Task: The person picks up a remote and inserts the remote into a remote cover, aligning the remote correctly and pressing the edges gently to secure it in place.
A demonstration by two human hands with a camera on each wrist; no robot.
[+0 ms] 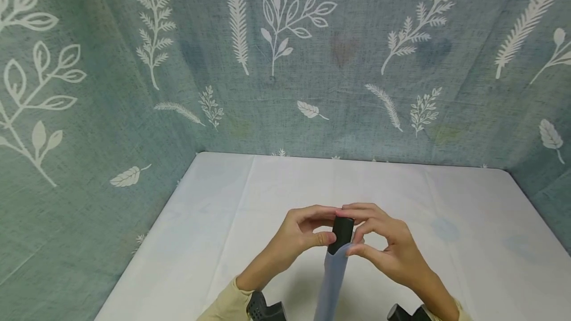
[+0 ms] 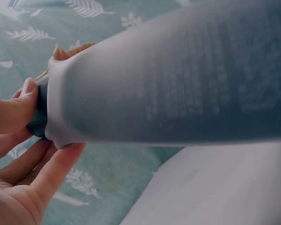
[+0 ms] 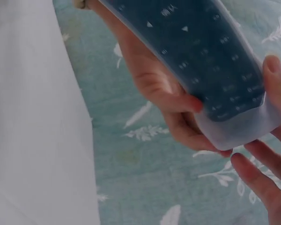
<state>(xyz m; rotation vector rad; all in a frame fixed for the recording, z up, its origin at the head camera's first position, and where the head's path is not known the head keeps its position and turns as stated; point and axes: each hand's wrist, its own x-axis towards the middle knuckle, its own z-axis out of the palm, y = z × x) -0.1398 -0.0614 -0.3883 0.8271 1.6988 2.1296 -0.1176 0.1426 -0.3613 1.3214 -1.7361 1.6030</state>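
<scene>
A dark remote control (image 1: pixel 342 234) stands tilted up in a translucent silicone sleeve (image 1: pixel 331 284), its black end showing above the sleeve's mouth. My left hand (image 1: pixel 300 234) pinches that end, thumb on one side and fingers behind. From the other side, my right hand (image 1: pixel 387 244) pinches the sleeve's rim with its thumb and bent fingers. Rows of button marks on the remote (image 3: pixel 201 56) show through the sleeve in the right wrist view. The left wrist view shows faint printed text through the sleeve's back (image 2: pixel 178 84), with the dark end (image 2: pixel 41 105) beyond the rim.
A white-covered table (image 1: pixel 250 202) lies beneath both hands. Green-blue cloth with white leaf prints (image 1: pixel 285 88) hangs behind it and along its sides. Black wrist devices (image 1: pixel 266 307) and pale sleeves (image 1: pixel 225 302) are at my wrists.
</scene>
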